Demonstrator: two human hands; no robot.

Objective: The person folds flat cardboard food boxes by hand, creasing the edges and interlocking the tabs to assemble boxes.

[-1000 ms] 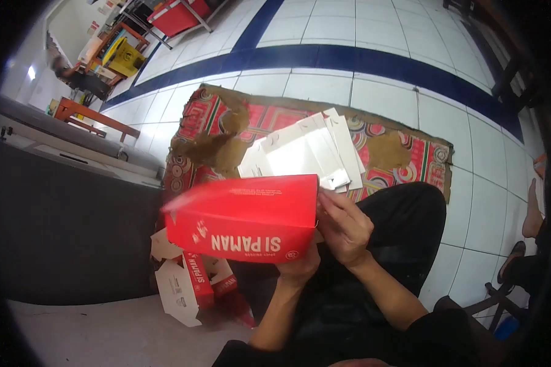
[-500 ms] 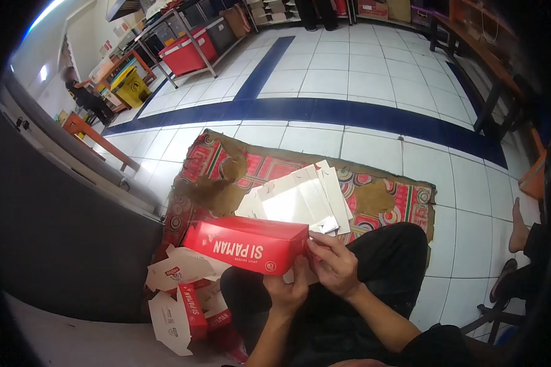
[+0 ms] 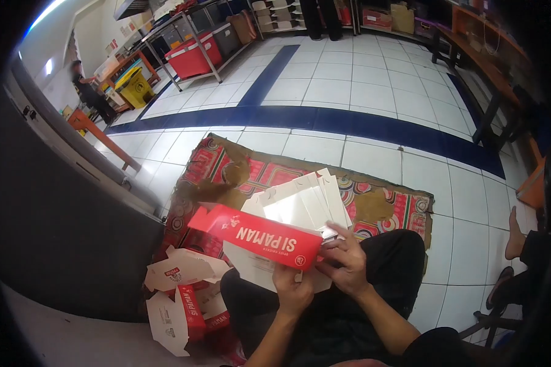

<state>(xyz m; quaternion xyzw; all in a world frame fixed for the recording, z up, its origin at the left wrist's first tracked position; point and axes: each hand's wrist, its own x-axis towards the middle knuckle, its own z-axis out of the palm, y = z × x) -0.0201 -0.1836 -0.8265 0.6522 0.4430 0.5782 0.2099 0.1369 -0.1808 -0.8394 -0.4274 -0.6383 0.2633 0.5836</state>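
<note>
A red cardboard food box (image 3: 257, 235) with upside-down "SI PAMAN" lettering is held above my lap, partly folded, its white flap (image 3: 248, 263) hanging below. My left hand (image 3: 292, 287) grips its lower edge near the right end, thumb against the red side. At that same end, the fingers of my right hand (image 3: 345, 260) are bent around the corner, pinching the cardboard. Just behind the box lies a stack of flat white cardboard blanks (image 3: 303, 202) on the patterned mat (image 3: 275, 171).
Folded red-and-white boxes (image 3: 193, 309) lie to my left beside a dark panel (image 3: 73, 244). Another person's bare foot (image 3: 515, 235) and sandal (image 3: 500, 286) are at the right. A metal rack with a red bin (image 3: 193, 56), a yellow bin (image 3: 135, 87) and a person (image 3: 92, 95) are farther back.
The red box has turned so its lettered side faces up more, and its white flap now shows underneath. My right fingers have shifted at the box's end. The view has tilted slightly.
</note>
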